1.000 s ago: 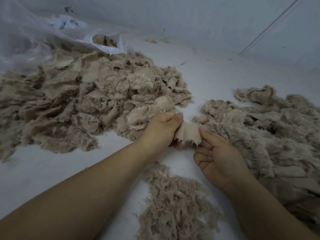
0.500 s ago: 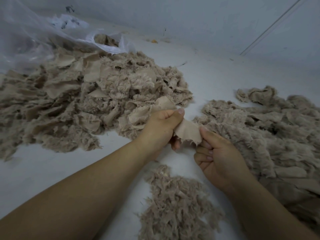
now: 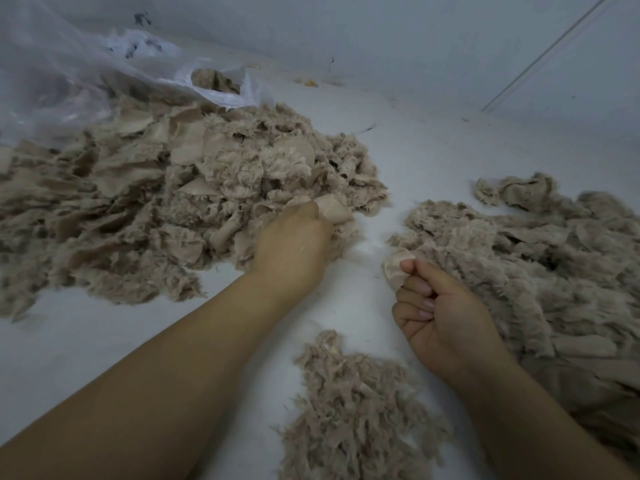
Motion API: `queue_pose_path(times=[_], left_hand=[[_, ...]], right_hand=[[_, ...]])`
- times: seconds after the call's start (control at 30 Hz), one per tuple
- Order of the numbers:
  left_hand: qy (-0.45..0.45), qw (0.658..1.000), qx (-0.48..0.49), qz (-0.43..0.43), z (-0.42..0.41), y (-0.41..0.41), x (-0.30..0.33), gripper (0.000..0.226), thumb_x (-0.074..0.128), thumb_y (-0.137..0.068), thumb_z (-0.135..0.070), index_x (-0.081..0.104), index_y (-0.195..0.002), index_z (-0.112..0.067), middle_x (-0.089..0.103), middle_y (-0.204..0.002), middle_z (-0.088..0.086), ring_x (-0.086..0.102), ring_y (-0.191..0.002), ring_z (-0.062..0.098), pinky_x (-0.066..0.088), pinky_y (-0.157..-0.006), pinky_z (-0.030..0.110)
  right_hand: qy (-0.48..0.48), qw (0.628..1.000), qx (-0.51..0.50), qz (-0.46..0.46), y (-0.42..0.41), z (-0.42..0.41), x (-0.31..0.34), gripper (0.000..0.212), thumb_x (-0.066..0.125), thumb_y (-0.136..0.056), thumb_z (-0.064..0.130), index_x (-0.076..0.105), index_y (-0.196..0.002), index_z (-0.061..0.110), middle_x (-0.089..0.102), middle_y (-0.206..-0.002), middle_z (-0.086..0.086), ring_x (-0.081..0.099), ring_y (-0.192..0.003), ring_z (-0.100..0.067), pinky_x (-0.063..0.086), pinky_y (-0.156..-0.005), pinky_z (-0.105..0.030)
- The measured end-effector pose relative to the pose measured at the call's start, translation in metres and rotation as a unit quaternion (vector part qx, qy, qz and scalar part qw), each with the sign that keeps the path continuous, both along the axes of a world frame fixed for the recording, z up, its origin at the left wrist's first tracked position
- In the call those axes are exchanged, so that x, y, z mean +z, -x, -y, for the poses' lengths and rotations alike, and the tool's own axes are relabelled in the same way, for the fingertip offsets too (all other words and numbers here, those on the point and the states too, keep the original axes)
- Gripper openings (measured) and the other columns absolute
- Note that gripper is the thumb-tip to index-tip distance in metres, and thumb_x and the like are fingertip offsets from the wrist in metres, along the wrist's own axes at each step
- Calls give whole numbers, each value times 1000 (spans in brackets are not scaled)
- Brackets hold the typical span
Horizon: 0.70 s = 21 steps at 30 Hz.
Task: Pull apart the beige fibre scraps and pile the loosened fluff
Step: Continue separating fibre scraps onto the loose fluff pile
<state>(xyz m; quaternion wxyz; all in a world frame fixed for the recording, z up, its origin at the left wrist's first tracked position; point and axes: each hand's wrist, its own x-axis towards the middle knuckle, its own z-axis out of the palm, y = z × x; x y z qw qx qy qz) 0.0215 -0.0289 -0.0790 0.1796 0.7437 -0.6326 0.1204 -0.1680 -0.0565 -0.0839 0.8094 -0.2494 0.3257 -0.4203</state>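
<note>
My left hand point(image 3: 294, 247) grips a beige scrap piece point(image 3: 332, 208) at the near right edge of the big heap of beige fibre scraps point(image 3: 166, 202). My right hand point(image 3: 440, 313) pinches another small beige piece point(image 3: 394, 268) between thumb and fingers, beside the heap on the right point(image 3: 540, 258). The two pieces are apart, with bare white surface between them. A smaller pile of loosened fluff point(image 3: 353, 403) lies below, between my forearms.
A clear plastic bag point(image 3: 104, 77) with more scraps inside lies at the back left. The white surface point(image 3: 415, 140) meets a wall at the back. The right heap runs out of the frame's right edge.
The single scrap held between both hands has come apart into two pieces. My left hand moved left to the big heap, my right hand drew back to the right.
</note>
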Motion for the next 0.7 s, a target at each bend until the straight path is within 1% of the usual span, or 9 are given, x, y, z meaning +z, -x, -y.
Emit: queue_pose_path(times=[0.1,0.23,0.3,0.37,0.43,0.5,0.6,0.67,0.7], left_hand=[[-8,998,4,58,-3,5,4,13,58,-78,1,63,-86,-7,51,-103,11,48,-103,31,30,-63,35],[44,992,-52,107,-8,10,5,16,65,-57,-2,60,-72,-5,55,-86,15,54,-86,35,28,-64,35],[74,990,-79,90,-10,16,4,17,62,-60,-12,62,-75,-5,54,-85,13,51,-85,33,31,-67,36],[96,985,-114,85,-10,26,4,20,55,-70,-24,63,-79,-8,54,-85,9,47,-88,30,35,-71,39],[96,980,-156,72,-10,37,3,21,51,-78,-27,65,-82,-12,57,-82,5,47,-88,28,34,-70,40],[76,976,-206,14,-6,46,1,16,53,-83,-19,67,-89,-12,61,-83,3,48,-88,26,37,-71,40],[28,954,-249,-163,3,55,-2,21,56,-86,-6,66,-104,-9,66,-98,6,51,-95,26,41,-81,40],[24,937,-251,-243,8,57,-3,18,58,-83,2,67,-96,-6,64,-93,4,54,-92,24,42,-83,36],[18,927,-255,-274,10,56,-4,16,59,-80,6,67,-89,-4,60,-84,1,54,-86,22,42,-78,34]], right_hand=[[-2,1000,-1,5,0,0,0,31,42,-103,20,57,-80,6,36,-50,6,25,-34,-2,23,-32,-14],[-3,1000,-4,9,0,0,-1,31,42,-104,20,57,-79,7,35,-50,7,25,-34,-3,23,-32,-14],[0,1000,-7,9,1,1,-2,32,42,-104,21,57,-80,7,36,-51,7,25,-34,-3,24,-32,-15],[7,1000,-7,6,0,0,-2,30,43,-103,22,58,-81,7,36,-51,7,26,-35,-3,25,-33,-14],[20,1000,-3,7,0,0,-1,25,48,-97,22,59,-79,8,36,-50,7,26,-35,-3,24,-33,-14],[29,999,-1,20,0,-1,-1,20,52,-88,25,58,-77,9,35,-49,8,26,-34,-3,25,-32,-14],[37,999,-1,31,-1,-1,-1,21,51,-87,26,57,-75,10,34,-47,8,26,-33,-3,24,-31,-14],[39,999,-1,30,-1,-1,-2,22,50,-88,26,56,-75,9,34,-46,8,25,-32,-3,24,-31,-14],[40,999,-1,27,-1,-1,-2,23,49,-90,26,56,-75,9,34,-46,8,25,-33,-3,25,-31,-15]])
